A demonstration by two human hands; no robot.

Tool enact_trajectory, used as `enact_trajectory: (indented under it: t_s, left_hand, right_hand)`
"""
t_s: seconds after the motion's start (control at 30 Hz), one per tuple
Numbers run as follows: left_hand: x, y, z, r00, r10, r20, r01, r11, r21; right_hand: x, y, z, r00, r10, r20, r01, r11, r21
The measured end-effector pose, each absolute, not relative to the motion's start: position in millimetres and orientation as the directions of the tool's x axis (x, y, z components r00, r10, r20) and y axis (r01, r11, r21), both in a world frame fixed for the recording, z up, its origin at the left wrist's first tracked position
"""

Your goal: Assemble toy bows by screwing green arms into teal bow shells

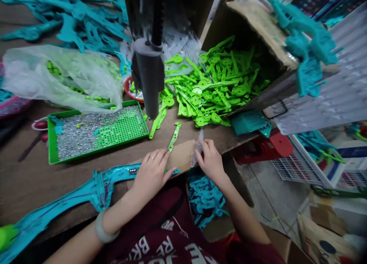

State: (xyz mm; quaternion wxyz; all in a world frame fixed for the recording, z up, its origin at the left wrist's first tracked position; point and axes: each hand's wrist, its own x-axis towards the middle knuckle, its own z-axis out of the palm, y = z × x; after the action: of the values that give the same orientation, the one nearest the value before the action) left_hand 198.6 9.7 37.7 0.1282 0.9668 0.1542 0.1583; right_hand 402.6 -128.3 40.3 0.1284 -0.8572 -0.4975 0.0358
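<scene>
My left hand (151,166), with a ring on one finger, lies over the right end of a long turquoise plastic shell (100,185). Its fingers are curled down on the shell and hide part of it; a thin wire runs along the shell's inside. Just beyond the fingertips is a slim bright-green plastic lever (174,136). My right hand (210,158) pinches a clear plastic piece (197,151) at the right end of a flat brown cardboard piece (181,155). That cardboard lies at the table edge between both hands.
A green tray (123,132) of small metal parts stands left. Bright-green parts (206,88) spill from a cardboard box (252,26). A grey power driver (149,76) hangs centrally. Turquoise parts (203,197) fill a box below the table edge. A plastic bag (65,76) lies behind the tray.
</scene>
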Motion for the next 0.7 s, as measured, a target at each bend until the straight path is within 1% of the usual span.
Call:
enact_trajectory:
  t_s: [0.03, 0.1, 0.2, 0.3, 0.4, 0.5, 0.53, 0.57, 0.6, 0.63, 0.67, 0.7]
  left_hand:
    - [198.5, 10.3, 38.3, 0.903, 0.342, 0.26, 0.264, -0.919, 0.293]
    - [196.7, 10.9, 41.9, 0.902, 0.346, 0.259, 0.273, -0.921, 0.279]
    - [195.4, 11.3, 47.5, 0.898, 0.352, 0.263, 0.278, -0.919, 0.281]
    - [198.6, 12.2, 49.1, 0.911, 0.351, 0.217, 0.287, -0.917, 0.277]
    - [205.0, 13.5, 48.3, 0.922, 0.345, 0.174, 0.302, -0.925, 0.232]
    - [212.6, 15.3, 47.5, 0.92, 0.364, 0.144, 0.328, -0.918, 0.223]
    - [215.0, 16.1, 47.3, 0.919, 0.371, 0.131, 0.336, -0.914, 0.228]
    - [217.0, 16.9, 47.1, 0.919, 0.376, 0.12, 0.342, -0.911, 0.231]
    - [218.4, 17.8, 47.2, 0.919, 0.379, 0.113, 0.346, -0.908, 0.235]
    - [218.8, 18.7, 47.5, 0.918, 0.381, 0.11, 0.347, -0.907, 0.24]
    - [218.1, 19.4, 48.3, 0.917, 0.383, 0.11, 0.347, -0.904, 0.25]
    - [215.9, 20.1, 49.5, 0.917, 0.383, 0.113, 0.342, -0.899, 0.274]
  right_hand:
    - [401.9, -121.5, 42.0, 0.575, 0.817, 0.043, 0.798, -0.547, -0.254]
    - [401.3, -110.0, 42.6, 0.669, 0.743, -0.009, 0.707, -0.641, -0.299]
    - [406.7, -101.6, 39.4, 0.719, 0.694, -0.034, 0.613, -0.656, -0.441]
    - [418.8, -106.1, 38.1, 0.764, 0.636, -0.107, 0.495, -0.685, -0.535]
    - [428.9, -118.0, 44.0, 0.783, 0.597, -0.176, 0.366, -0.671, -0.645]
    - [427.8, -126.6, 54.0, 0.8, 0.573, -0.18, 0.22, -0.557, -0.801]
    - [424.8, -127.1, 56.7, 0.822, 0.55, -0.15, 0.192, -0.515, -0.836]
    - [421.0, -126.3, 58.4, 0.855, 0.512, -0.087, 0.201, -0.482, -0.853]
    - [417.0, -124.4, 59.0, 0.884, 0.467, 0.012, 0.258, -0.467, -0.846]
    - [413.3, -121.9, 58.7, 0.888, 0.441, 0.131, 0.352, -0.47, -0.809]
    - [410.3, -119.2, 57.6, 0.86, 0.452, 0.235, 0.457, -0.48, -0.749]
    - [408.5, -117.1, 56.2, 0.814, 0.501, 0.295, 0.546, -0.485, -0.683]
